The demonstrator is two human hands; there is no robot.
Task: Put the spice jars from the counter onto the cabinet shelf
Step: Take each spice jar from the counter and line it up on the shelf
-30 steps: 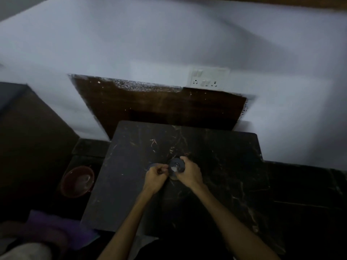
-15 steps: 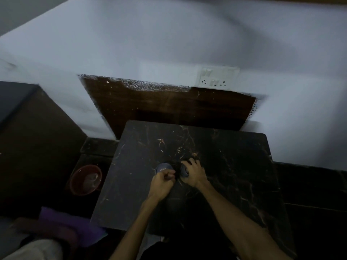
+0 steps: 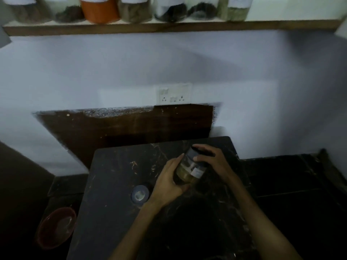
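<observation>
Dark marble desk (image 3: pixel 116 212) below, wooden shelf (image 3: pixel 169 27) up top with a row of filled jars (image 3: pixel 100 10) (labels blurry). Both hands clamp one tilted spice jar (image 3: pixel 189 170) above the desk: left hand (image 3: pixel 167 182) cups its base, right hand (image 3: pixel 216 164) wraps the dark lid. Another jar (image 3: pixel 139 194) stands on the desk beside the left hand.

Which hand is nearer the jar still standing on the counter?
Left. The left hand sits just right of the counter jar; the right hand is farther right, on the held jar.
</observation>
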